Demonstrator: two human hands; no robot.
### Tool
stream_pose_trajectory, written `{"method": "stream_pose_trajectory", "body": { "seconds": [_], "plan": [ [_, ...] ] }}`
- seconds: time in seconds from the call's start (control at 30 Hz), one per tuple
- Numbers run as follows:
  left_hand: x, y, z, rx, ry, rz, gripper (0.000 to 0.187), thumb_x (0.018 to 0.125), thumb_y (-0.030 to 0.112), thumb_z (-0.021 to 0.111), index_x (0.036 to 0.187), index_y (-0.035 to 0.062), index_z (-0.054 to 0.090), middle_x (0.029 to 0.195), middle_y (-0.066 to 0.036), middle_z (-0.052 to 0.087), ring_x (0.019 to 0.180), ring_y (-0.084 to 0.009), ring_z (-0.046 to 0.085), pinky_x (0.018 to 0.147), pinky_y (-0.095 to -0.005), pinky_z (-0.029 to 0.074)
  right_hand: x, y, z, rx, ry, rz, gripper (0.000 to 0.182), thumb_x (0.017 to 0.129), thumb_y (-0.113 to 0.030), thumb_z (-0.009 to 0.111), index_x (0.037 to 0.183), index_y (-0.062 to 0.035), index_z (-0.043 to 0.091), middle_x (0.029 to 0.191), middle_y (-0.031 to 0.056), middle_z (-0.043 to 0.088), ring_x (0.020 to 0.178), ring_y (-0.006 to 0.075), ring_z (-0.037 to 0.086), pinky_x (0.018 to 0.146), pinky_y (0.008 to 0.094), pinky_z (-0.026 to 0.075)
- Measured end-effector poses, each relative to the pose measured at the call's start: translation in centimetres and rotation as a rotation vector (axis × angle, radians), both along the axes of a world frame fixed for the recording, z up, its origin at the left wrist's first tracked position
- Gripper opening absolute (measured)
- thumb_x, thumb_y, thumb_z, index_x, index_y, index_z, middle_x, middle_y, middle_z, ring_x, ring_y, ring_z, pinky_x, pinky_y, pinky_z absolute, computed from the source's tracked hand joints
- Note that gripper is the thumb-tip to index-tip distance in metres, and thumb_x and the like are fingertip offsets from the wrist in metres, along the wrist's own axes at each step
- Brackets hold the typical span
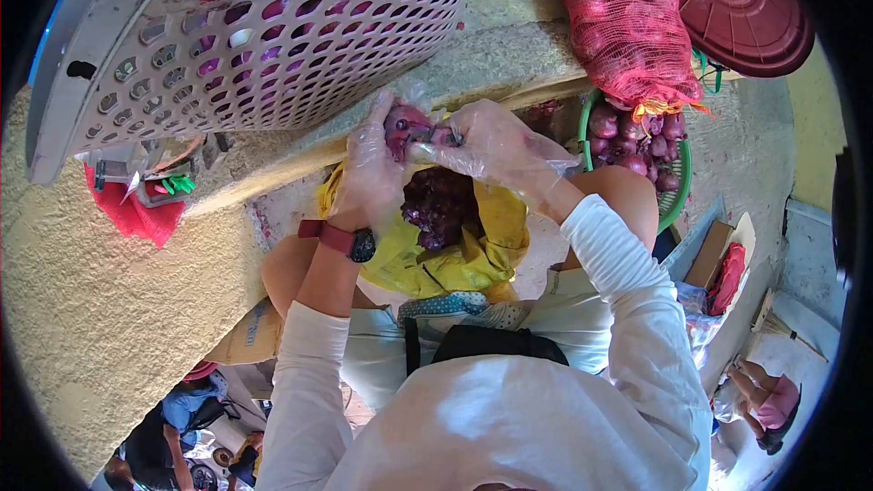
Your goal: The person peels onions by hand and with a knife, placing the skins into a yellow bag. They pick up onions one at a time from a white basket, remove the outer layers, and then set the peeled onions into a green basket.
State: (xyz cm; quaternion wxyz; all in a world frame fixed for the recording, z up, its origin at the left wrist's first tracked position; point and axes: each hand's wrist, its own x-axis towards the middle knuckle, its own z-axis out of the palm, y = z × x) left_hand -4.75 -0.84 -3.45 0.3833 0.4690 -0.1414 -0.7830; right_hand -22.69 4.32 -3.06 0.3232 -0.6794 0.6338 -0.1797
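Note:
A red onion (406,130) is held up over a yellow plastic bag, its purple surface partly covered by my fingers. My left hand (371,164), in a clear plastic glove with a dark watch at the wrist, wraps round its left side. My right hand (500,145), also gloved, pinches against its right side with thumb and fingers bent; whether a small blade is in that grip I cannot tell. Below both hands, the yellow bag (496,232) lies open between my knees with a heap of dark purple onion skins (440,209) in it.
A grey perforated crate (336,45) of onions stands on the concrete ledge (509,59). To the right are a green basket (684,184) of onions, a red mesh sack (627,27) and a maroon lid (741,0). Other people (768,400) appear at the lower edges.

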Motion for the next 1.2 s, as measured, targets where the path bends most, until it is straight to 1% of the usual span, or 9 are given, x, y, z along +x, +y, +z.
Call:
{"method": "stream_pose_trajectory", "body": {
  "seconds": [0.17, 0.33, 0.47, 0.57, 0.67, 0.8, 0.9, 0.97, 1.2],
  "plan": [
    [1.1, -0.9, 0.3, 0.162, 0.057, -0.119, 0.028, 0.104, 0.033, 0.061, 0.099, 0.0056, 0.06, 0.094, -0.012, 0.069, 0.088, -0.0285, 0.07, 0.085, -0.0454, 0.062, 0.2, 0.4, 0.8, -0.088, 0.149, 0.186, 0.076, 0.075, -0.084, 0.062, 0.068, -0.0083, 0.073, 0.064, 0.0184, 0.063, 0.064, 0.0376, 0.066, 0.06, 0.0486, 0.051],
    [1.0, -0.9, -0.3, 0.07, 0.131, -0.022, 0.032, 0.105, 0.035, 0.058, 0.104, 0.0033, 0.059, 0.101, -0.016, 0.069, 0.095, -0.0343, 0.07, 0.091, -0.0487, 0.06, 0.3, 0.8, -0.2, -0.254, 0.213, 0.38, 0.073, 0.073, -0.083, 0.064, 0.07, -0.0102, 0.074, 0.068, 0.0177, 0.066, 0.071, 0.038, 0.069, 0.067, 0.047, 0.054],
    [1.0, -0.7, -0.8, 0.013, 0.107, -0.055, 0.029, 0.105, 0.031, 0.057, 0.109, 0.0026, 0.059, 0.104, -0.017, 0.069, 0.098, -0.0347, 0.07, 0.089, -0.0491, 0.059, -0.7, 0.3, 1.1, -0.281, 0.236, 0.379, 0.066, 0.075, -0.077, 0.069, 0.075, -0.0114, 0.076, 0.072, 0.0158, 0.069, 0.074, 0.0356, 0.07, 0.069, 0.0458, 0.055],
    [1.6, -1.2, -1.9, -0.059, 0.23, -0.138, 0.027, 0.105, 0.025, 0.056, 0.113, -0.0005, 0.061, 0.108, -0.019, 0.069, 0.106, -0.0331, 0.068, 0.097, -0.0499, 0.058, -0.9, -0.2, 1.9, -0.229, 0.035, 0.009, 0.058, 0.072, -0.07, 0.077, 0.088, -0.0139, 0.079, 0.075, 0.0118, 0.071, 0.074, 0.0338, 0.07, 0.068, 0.0451, 0.055],
    [1.3, -1.1, -2.4, -0.007, 0.242, -0.109, 0.024, 0.104, 0.022, 0.056, 0.112, 0.0004, 0.061, 0.108, -0.017, 0.07, 0.104, -0.0305, 0.069, 0.097, -0.0437, 0.058, -0.9, -0.4, 2.5, -0.119, 0.026, -0.072, 0.06, 0.071, -0.071, 0.078, 0.09, -0.0136, 0.078, 0.075, 0.0132, 0.07, 0.075, 0.0351, 0.07, 0.069, 0.0459, 0.055],
    [1.0, -0.6, -1.8, -0.003, 0.263, -0.104, 0.024, 0.105, 0.023, 0.056, 0.11, 0.0006, 0.062, 0.108, -0.016, 0.07, 0.102, -0.0281, 0.069, 0.096, -0.0409, 0.058, -1.0, -0.3, 1.6, -0.186, 0.06, -0.044, 0.061, 0.07, -0.071, 0.078, 0.091, -0.0136, 0.077, 0.074, 0.0141, 0.07, 0.075, 0.0354, 0.07, 0.069, 0.0463, 0.055],
    [0.9, -0.2, -0.5, -0.041, 0.309, -0.152, 0.027, 0.105, 0.025, 0.056, 0.111, -0.0006, 0.062, 0.108, -0.017, 0.07, 0.102, -0.0293, 0.069, 0.097, -0.0426, 0.058, -1.3, -0.3, 1.7, -0.31, 0.042, 0.015, 0.064, 0.069, -0.073, 0.078, 0.091, -0.0128, 0.076, 0.074, 0.0145, 0.069, 0.075, 0.036, 0.07, 0.07, 0.0468, 0.055],
    [0.8, -0.4, -0.8, 0.013, 0.307, -0.112, 0.026, 0.105, 0.026, 0.057, 0.108, 0.001, 0.059, 0.104, -0.016, 0.068, 0.1, -0.0312, 0.07, 0.09, -0.047, 0.062, -1.5, -0.3, 1.7, -0.28, 0.196, 0.079, 0.066, 0.067, -0.074, 0.078, 0.092, -0.013, 0.076, 0.074, 0.0138, 0.07, 0.075, 0.0357, 0.07, 0.069, 0.0466, 0.055],
    [1.6, -0.9, -0.8, 0.093, 0.244, -0.202, 0.035, 0.104, 0.03, 0.061, 0.108, -0.0041, 0.063, 0.107, -0.019, 0.069, 0.102, -0.0314, 0.07, 0.095, -0.044, 0.059, -1.8, -0.7, 1.8, -0.32, 0.197, 0.097, 0.061, 0.067, -0.072, 0.078, 0.089, -0.0153, 0.078, 0.074, 0.0114, 0.071, 0.073, 0.0329, 0.07, 0.067, 0.0445, 0.054]
  ]
}}
